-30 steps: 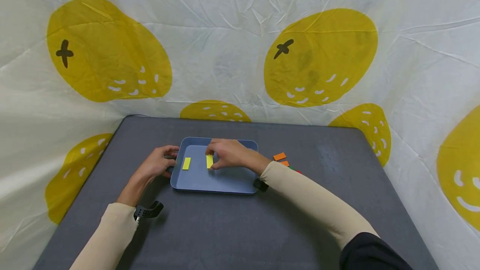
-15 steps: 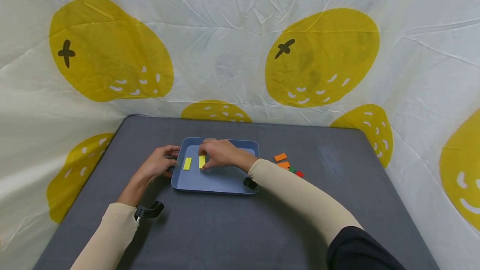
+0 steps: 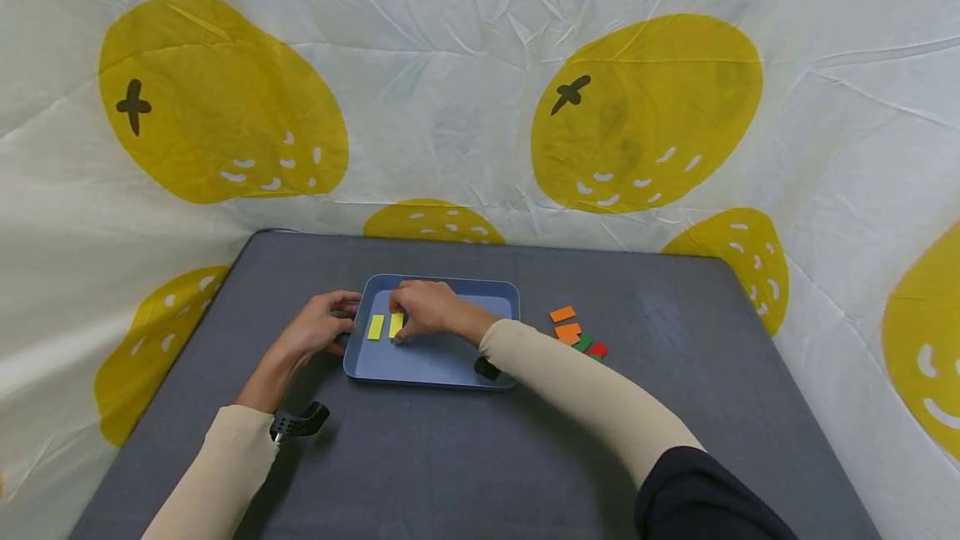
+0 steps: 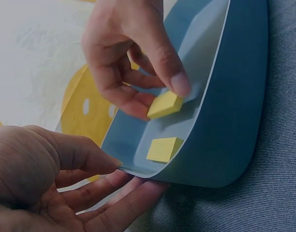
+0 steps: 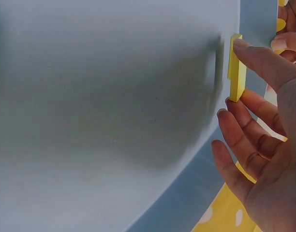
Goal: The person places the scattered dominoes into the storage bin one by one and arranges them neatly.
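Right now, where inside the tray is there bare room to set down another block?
The blue tray floor is bare along its near edge, by the right forearm. Its left end is crowded: two yellow blocks, one lying free, one pinched by the right hand, with the left hand gripping that rim.

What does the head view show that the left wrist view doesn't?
Only the head view shows the whole table, the orange, green and red pieces right of the tray, the fruit-print cloth and both sleeves. Only the left wrist view shows, close up, the left hand with its fingers under the tray's rim and thumb on top. Both show the blue tray, one yellow piece lying flat in it, and the right hand pinching a second yellow piece.
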